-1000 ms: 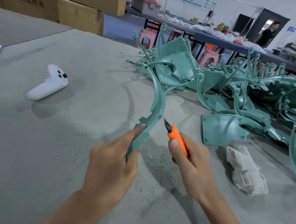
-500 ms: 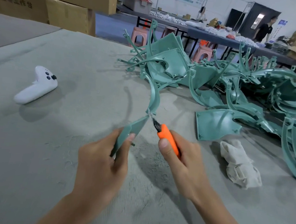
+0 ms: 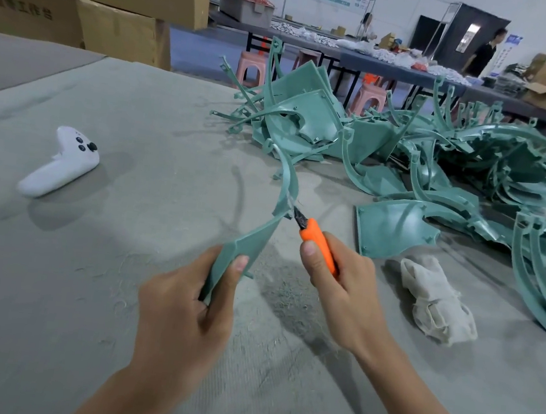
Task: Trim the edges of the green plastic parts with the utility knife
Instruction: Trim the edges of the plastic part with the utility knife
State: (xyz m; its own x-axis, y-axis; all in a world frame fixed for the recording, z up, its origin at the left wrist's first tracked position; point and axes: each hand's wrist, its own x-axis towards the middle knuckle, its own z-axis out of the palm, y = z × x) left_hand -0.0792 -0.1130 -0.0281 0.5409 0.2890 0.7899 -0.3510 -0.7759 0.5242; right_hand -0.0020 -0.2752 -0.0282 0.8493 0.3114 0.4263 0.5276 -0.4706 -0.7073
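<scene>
Left hand [image 3: 183, 305] grips lower end of green part [image 3: 262, 232], held above the table [image 3: 89, 272]; long axis rises away, curving toward the pile of parts [image 3: 454, 172]. Right hand [image 3: 340, 288] wraps orange utility knife [image 3: 318, 242], blade pointing up-left, touching the part's edge.

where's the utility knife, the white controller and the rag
utility knife [image 3: 315, 233]: head view, on the orange handle, just behind the blade
white controller [image 3: 63, 168]: head view, on the middle of its body
rag [image 3: 437, 301]: head view, on its crumpled middle
</scene>
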